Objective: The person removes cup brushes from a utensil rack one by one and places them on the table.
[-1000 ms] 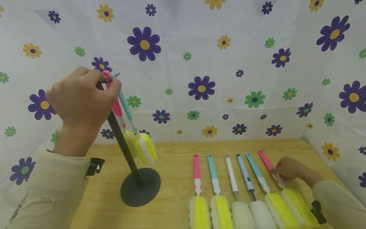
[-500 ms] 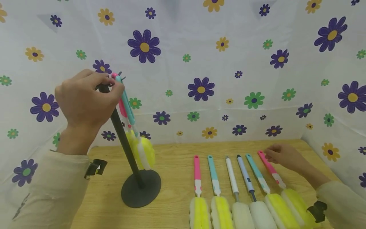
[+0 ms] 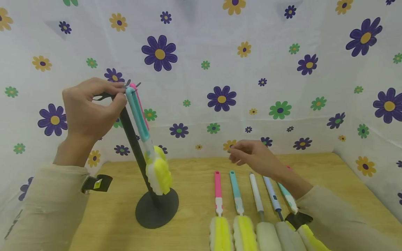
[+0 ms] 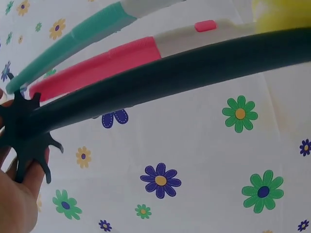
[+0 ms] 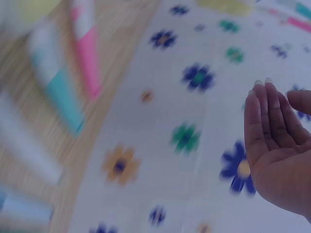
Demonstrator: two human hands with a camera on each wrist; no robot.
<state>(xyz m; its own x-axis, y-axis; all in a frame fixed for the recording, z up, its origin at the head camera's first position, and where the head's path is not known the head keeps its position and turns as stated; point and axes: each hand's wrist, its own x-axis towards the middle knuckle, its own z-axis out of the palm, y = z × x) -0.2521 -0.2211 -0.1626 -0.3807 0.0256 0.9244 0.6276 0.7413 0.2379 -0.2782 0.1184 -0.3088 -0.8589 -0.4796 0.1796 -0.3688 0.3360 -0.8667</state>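
Observation:
My left hand (image 3: pixel 91 108) holds the hooked top (image 4: pixel 18 121) of a black stand (image 3: pixel 133 141), thumb and fingertips at its hooks. From those hooks hang two sponge bottle brushes, a turquoise-handled brush (image 3: pixel 138 113) in front and a pink-handled brush (image 4: pixel 97 70) mostly hidden behind it in the head view. Their yellow and white sponge heads dangle beside the pole, above the round base (image 3: pixel 157 212). My right hand (image 3: pixel 252 157) is in the air over the back of the table, holding nothing, with fingers extended in the right wrist view.
Several brushes lie in a row at the right: pink (image 3: pixel 217 186), turquoise (image 3: pixel 235 186), white (image 3: pixel 256 191), light blue (image 3: pixel 271 193) and another turquoise one (image 3: pixel 286 193). My right forearm covers most of a further pink brush. A flowered cloth (image 3: pixel 188 76) hangs behind the table.
My right hand has left the far-right pink brush and moved left. The stand's top has turned under my left hand, bringing the turquoise brush in front of the pink one.

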